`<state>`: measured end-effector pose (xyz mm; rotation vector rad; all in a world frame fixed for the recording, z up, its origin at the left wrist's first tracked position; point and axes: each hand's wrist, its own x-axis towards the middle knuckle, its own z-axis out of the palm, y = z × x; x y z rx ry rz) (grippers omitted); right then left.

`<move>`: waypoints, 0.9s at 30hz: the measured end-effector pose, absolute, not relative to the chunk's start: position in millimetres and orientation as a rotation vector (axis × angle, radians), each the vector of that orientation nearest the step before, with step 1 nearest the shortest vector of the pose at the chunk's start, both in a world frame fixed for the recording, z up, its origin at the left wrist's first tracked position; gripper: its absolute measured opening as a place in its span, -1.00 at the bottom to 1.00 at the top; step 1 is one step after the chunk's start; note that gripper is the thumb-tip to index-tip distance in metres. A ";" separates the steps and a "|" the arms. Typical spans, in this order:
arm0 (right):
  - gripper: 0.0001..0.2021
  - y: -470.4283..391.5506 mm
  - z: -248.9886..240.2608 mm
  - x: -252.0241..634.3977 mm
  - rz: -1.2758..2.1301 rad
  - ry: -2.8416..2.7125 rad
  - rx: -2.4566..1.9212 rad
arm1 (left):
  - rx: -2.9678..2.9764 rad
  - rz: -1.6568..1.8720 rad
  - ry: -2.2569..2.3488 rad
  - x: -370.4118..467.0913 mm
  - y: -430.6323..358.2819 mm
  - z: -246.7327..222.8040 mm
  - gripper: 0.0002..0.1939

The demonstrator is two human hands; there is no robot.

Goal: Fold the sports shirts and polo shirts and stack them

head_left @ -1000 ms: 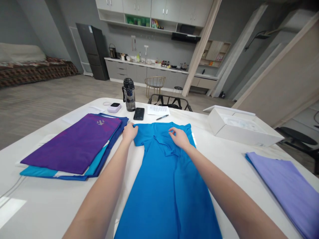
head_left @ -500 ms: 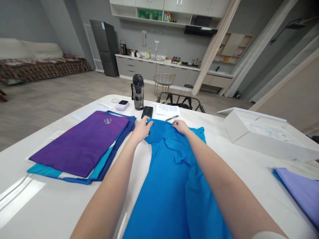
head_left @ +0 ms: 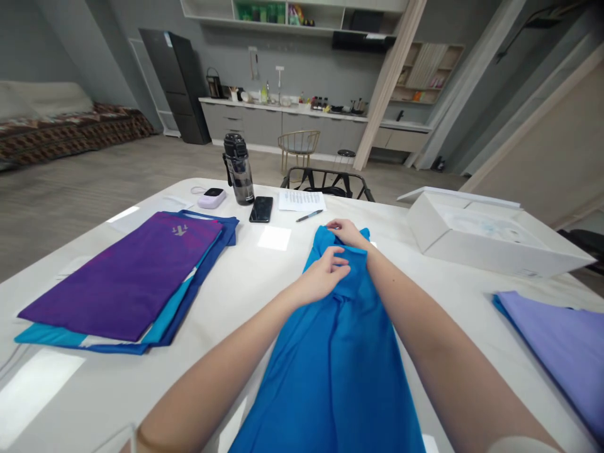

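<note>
A blue garment (head_left: 353,352) lies lengthwise on the white table, its far end bunched and folded over into a narrow shape. My left hand (head_left: 324,275) rests over the folded part from the left, thumb and fingers apart, with no cloth visibly pinched between them. At the far edge of the garment, my right hand (head_left: 346,233) has its fingers curled around the blue cloth; the fingertips are partly hidden by it.
Folded purple clothes (head_left: 127,277) lie stacked at the left, lilac ones (head_left: 557,346) at the right. Behind stand a bottle (head_left: 240,173), phone (head_left: 261,209), lilac device (head_left: 212,198), paper (head_left: 302,201) and pen (head_left: 309,216). An open white box (head_left: 500,245) sits back right.
The garment's left side has been folded over toward the right. My left hand has moved right and nearer, letting go of the far left edge. The view has shifted a little.
</note>
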<state>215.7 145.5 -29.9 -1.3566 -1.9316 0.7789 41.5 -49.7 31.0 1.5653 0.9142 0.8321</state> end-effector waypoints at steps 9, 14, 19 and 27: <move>-0.47 103.1 10.3 251.7 0.764 -2.077 -1.706 | 2.714 0.209 1.316 38.0 -69.3 18.0 -0.63; -0.44 41.5 12.7 280.1 0.759 -2.315 -1.593 | 2.692 0.148 1.308 37.9 -66.6 14.9 -0.61; -0.64 3.5 -9.2 288.1 0.529 -2.304 -1.473 | 2.696 0.123 1.289 37.6 -65.7 7.3 -0.60; -0.65 1.0 -8.3 288.4 0.605 -1.697 -1.564 | 2.630 0.234 1.282 40.0 -64.0 18.4 -0.70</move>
